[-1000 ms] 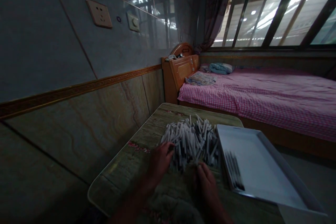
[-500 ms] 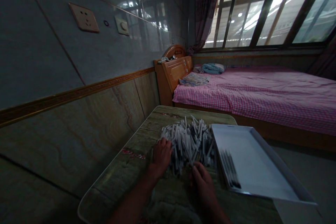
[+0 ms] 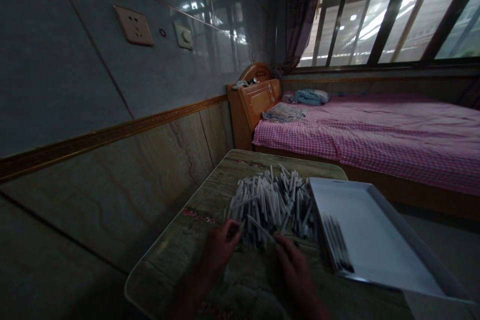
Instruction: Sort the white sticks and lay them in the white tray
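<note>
A heap of white pens (image 3: 268,200), some with dark ends, lies on the table. My right hand (image 3: 294,262) is at its near right side, fingers closed on one pen (image 3: 261,228) that points up and left over the heap. At the near left edge of the heap is my left hand (image 3: 223,242), its fingers curled together. Something small and pale shows at the left fingertips, too blurred to name. To the right, a white tray (image 3: 390,245) holds several pens (image 3: 337,242) side by side along its left wall.
The wood-patterned table (image 3: 176,255) has rounded corners and stands near a tiled wall (image 3: 161,175). The tray overhangs the table's right side. Beyond the table is a bed (image 3: 356,135) with a pink checked cover and a wooden headboard (image 3: 249,105).
My left hand has drawn back from the heap toward me, its fingers now curled. My right hand's pen has come clear of the heap and tilts further left. The view has shifted slightly left.
</note>
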The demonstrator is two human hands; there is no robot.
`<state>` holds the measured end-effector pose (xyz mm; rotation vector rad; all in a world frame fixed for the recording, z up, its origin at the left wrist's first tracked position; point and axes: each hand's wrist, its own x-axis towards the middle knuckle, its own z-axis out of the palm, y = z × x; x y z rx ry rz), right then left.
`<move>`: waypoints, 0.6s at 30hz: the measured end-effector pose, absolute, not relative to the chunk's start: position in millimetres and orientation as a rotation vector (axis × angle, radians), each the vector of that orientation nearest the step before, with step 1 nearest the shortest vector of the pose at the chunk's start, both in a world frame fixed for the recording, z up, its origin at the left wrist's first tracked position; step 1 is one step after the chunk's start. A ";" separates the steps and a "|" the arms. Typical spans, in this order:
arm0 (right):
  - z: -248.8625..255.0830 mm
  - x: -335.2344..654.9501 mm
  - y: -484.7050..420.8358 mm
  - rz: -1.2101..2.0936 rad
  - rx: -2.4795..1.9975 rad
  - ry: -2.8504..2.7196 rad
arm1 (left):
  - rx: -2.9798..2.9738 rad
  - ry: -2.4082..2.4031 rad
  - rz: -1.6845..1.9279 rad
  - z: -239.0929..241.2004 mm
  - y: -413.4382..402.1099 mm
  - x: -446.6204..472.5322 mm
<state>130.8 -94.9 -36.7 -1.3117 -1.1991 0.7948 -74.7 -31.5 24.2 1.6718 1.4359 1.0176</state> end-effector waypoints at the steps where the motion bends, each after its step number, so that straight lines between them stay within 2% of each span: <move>1: -38.0 130.7 -96.4 0.789 -1.309 -1.263 | 1.648 1.423 1.016 23.8 -36.9 -76.9; 11: -42.6 129.6 -99.0 0.724 -1.349 -1.380 | 1.583 1.358 1.072 18.6 -50.8 -78.2; 18: -39.7 130.1 -99.2 0.745 -1.344 -1.363 | 1.205 1.308 1.219 6.4 -46.8 -75.5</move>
